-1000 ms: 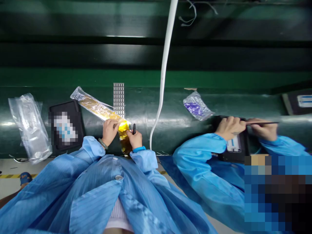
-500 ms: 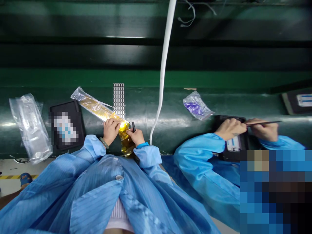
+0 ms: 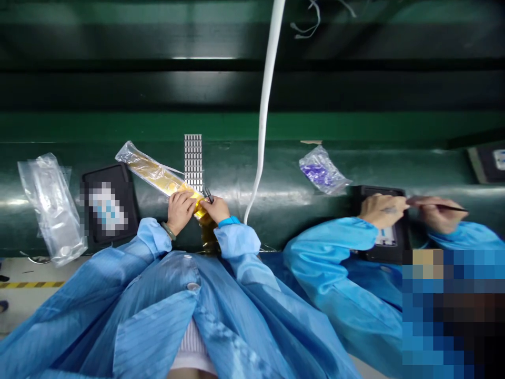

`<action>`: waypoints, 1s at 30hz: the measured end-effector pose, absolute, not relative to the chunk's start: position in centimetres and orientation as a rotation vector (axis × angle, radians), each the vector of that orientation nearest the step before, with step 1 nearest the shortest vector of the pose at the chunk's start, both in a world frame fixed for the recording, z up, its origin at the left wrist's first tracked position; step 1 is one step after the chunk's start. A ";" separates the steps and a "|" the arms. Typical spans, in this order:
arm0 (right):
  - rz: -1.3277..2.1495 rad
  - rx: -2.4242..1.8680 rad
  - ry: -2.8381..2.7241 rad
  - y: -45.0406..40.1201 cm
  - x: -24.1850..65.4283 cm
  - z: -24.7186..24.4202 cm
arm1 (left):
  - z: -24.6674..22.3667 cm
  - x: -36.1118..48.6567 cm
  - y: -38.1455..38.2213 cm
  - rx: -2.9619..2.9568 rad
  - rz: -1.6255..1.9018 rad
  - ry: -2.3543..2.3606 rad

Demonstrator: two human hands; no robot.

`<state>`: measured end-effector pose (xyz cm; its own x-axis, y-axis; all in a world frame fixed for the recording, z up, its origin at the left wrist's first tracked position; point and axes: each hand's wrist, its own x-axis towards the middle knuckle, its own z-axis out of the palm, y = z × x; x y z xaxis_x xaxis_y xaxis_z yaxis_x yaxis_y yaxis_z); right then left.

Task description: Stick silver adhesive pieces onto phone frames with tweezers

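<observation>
My left hand (image 3: 181, 211) is closed, its fingers pressed on the upper end of a shiny amber film (image 3: 201, 206). Close beside it, my right hand (image 3: 216, 209) pinches the film's other side. Dark tweezers (image 3: 209, 196) stick up from the right hand, their tips apart and leaning left. Part of the film hangs below the hands to the table edge. A long clear plastic bag (image 3: 148, 171) with amber sheets in it runs from the upper left to under my left fingers. Just beyond the hands lies a sheet of small metal-coloured parts in rows (image 3: 193, 158).
On the left are a black tray (image 3: 132, 223) and clear plastic bags (image 3: 57, 210). A white cable (image 3: 265, 105) hangs down right of my hands. Farther right lie a bag with purple pieces (image 3: 323, 171) and a co-worker's hands (image 3: 382, 210) over another black tray (image 3: 361, 197).
My right hand has moved slightly up and left, nearer my left hand. The tweezers now lean left instead of standing nearly upright. The left hand stays in place.
</observation>
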<state>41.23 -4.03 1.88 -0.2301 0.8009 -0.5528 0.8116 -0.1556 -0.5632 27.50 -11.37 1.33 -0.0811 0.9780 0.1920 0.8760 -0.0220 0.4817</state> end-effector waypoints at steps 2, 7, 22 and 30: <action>-1.260 1.996 2.131 -4.9 41.4 2.9 | 1.2 27.4 -11.4 1.991 0.731 2.038; -1.066 1.860 2.434 -8.7 43.2 5.4 | 1.1 27.2 -11.2 2.015 0.687 2.035; -0.549 1.492 2.347 -11.1 46.7 4.9 | 1.2 26.3 -10.3 1.992 0.654 2.074; -0.501 1.487 2.436 -13.8 46.2 5.3 | 1.1 26.3 -10.4 1.975 0.670 2.091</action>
